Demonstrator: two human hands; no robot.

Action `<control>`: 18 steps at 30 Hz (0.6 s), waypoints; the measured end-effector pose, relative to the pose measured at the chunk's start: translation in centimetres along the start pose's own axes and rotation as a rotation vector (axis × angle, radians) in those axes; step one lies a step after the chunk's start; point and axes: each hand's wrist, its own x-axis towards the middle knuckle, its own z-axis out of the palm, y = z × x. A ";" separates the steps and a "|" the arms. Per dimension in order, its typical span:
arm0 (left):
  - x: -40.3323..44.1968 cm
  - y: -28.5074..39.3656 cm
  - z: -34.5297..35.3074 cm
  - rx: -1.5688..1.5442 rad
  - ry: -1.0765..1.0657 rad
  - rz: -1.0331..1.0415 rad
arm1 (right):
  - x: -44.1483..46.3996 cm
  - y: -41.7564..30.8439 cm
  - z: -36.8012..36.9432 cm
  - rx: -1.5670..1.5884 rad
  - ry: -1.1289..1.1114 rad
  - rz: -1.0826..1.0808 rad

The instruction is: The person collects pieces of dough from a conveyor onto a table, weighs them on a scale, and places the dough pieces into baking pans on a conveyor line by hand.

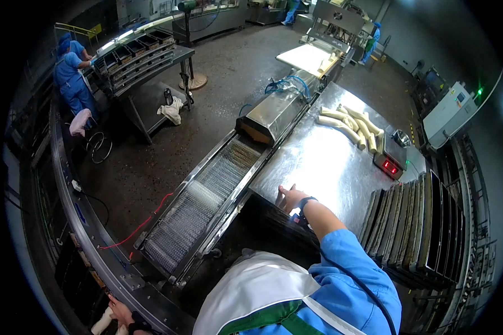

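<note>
At the lower left edge, my left hand (120, 312) has its fingers bent around a pale dough roll (101, 324), beside a curved metal rail; part of the roll is cut off by the dark image border. My right hand (292, 197) is on the near corner of the steel table (318, 162), fingers apart and nothing in them. A blurred, pale dough piece (202, 192) lies on the mesh conveyor belt (179, 229) left of that table. Several dough rolls (355, 124) are heaped at the table's far side.
A scale (390, 159) with red digits and a metal bowl (401, 138) sit beside the dough heap. Stacked baking pans (413, 223) stand at the right. The curved rail (89, 223) runs along the left. Co-workers in blue (72, 72) stand by a pan rack.
</note>
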 end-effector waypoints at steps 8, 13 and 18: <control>0.6 -0.3 0.2 -0.055 -0.028 0.107 | -0.4 -0.4 -0.3 -0.034 0.006 -0.009; -1.8 0.4 -2.2 -0.029 -0.024 0.124 | -0.2 -0.5 -0.3 -0.034 0.005 0.003; -1.9 0.2 -2.0 -0.148 0.041 0.131 | 1.5 0.4 0.7 0.006 -0.016 -0.013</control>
